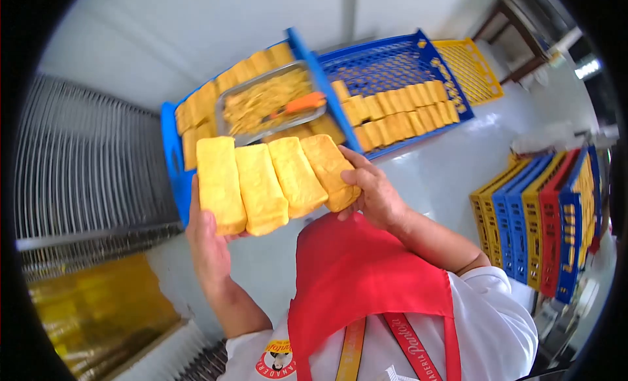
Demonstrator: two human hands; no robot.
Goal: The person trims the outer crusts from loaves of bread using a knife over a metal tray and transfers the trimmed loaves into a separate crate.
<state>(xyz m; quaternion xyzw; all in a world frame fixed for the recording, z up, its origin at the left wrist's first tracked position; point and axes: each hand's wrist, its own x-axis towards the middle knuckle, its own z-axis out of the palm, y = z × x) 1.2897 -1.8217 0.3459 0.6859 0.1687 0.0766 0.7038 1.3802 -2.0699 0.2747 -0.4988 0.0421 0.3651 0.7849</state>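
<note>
Several yellow bread loaves (261,188) are pressed side by side in a row, held up in front of my chest. My left hand (212,247) is closed on the left end of the row, its thumb along the side and the other fingers partly hidden underneath. At the right end, my right hand (378,192) grips the last loaf with its thumb on top. Just beyond the loaves is a blue tray (171,145) with more yellow loaves. On it rests a metal pan (222,119) of yellow trimmings (258,106), with an orange-handled tool (304,103) lying over them.
Next to the tray, a blue crate (386,63) holds rows of yellow loaves (405,112). A yellow crate (468,67) is behind it. Stacked crates (523,217) in several colours stand at the right. A metal rack (91,158) fills the left side, above a yellow sheet (98,309).
</note>
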